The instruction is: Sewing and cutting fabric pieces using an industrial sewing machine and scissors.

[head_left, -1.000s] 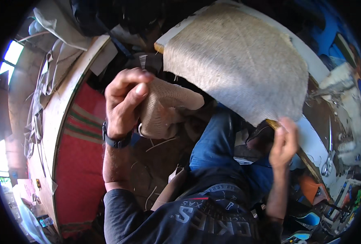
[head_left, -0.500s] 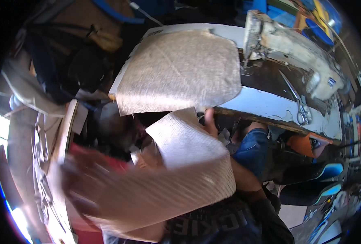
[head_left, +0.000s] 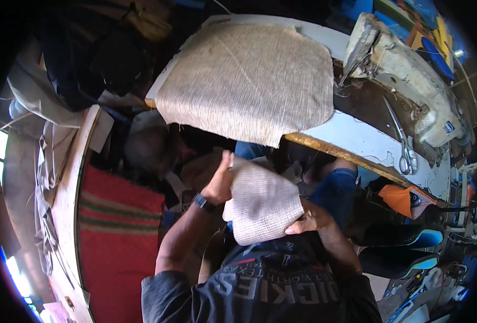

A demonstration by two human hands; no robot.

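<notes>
A beige woven fabric piece (head_left: 265,196), folded over on itself, is held up in front of my chest. My left hand (head_left: 220,180), with a dark watch on the wrist, grips its left edge with the thumb pointing up. At the lower right corner my right hand (head_left: 309,218) pinches the same fabric, thumb on the near face. Some of the fingers of both hands are hidden behind it. Beyond them, a larger beige woven fabric sheet (head_left: 249,75) lies on the sewing table, its near edge hanging over the front.
An old whitish sewing machine (head_left: 405,70) stands at the table's right, with metal scissors (head_left: 402,134) near it. An orange item (head_left: 402,200) hangs below the table edge. On the left are a red striped cloth (head_left: 117,237) and a wooden board edge (head_left: 77,177).
The fabric piece, earlier spread wide and blurred across my lap, is now folded smaller and higher. My left hand has swung from the far left toward the middle; my right hand has come nearer.
</notes>
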